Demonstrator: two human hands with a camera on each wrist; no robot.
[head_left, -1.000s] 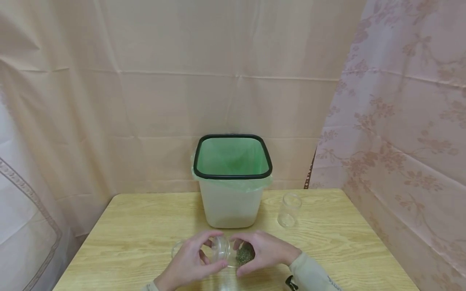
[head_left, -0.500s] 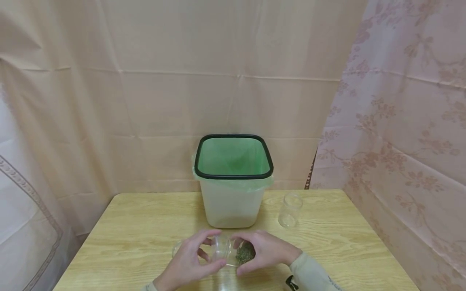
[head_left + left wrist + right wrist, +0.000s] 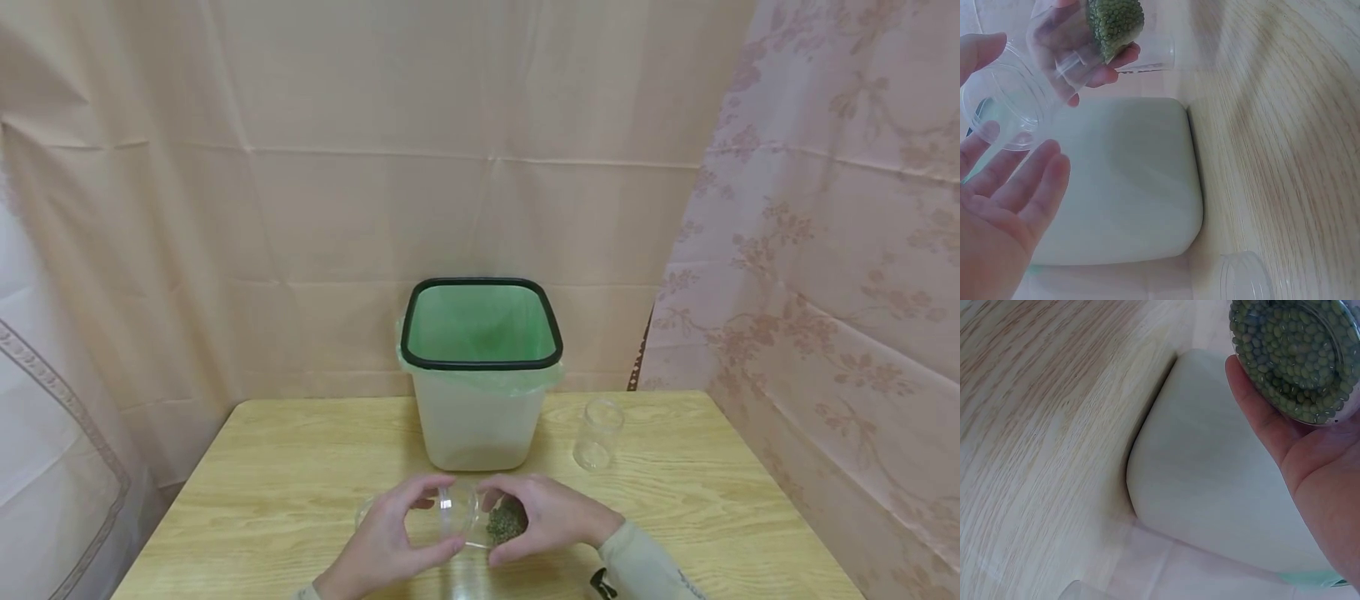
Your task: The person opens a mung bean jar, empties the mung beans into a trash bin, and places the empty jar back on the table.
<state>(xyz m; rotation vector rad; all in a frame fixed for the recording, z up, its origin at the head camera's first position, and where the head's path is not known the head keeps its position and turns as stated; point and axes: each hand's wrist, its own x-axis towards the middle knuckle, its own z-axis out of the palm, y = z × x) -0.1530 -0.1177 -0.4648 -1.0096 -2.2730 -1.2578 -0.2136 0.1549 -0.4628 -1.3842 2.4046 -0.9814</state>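
A clear plastic jar (image 3: 1075,53) lies on its side in the air, with green mung beans (image 3: 1294,347) gathered at its base end. My right hand (image 3: 551,518) grips it around that end. My left hand (image 3: 401,527) holds a clear round lid (image 3: 1007,100) by its edge, thumb on one side and fingers on the other. The lid faces the jar's mouth, close beside it, above the front of the table. Part of the beans is hidden by the right fingers in the head view.
A white bin (image 3: 480,425) with a black rim and green liner stands behind the hands. To its right is another clear jar (image 3: 597,435), upright. A clear lid (image 3: 1246,278) lies on the wood-grain table (image 3: 300,454), partly behind my left hand. Curtains hang behind.
The clear lid in my left hand has turned and shifted slightly left from the jar's mouth. My right hand and the jar have stayed nearly still.
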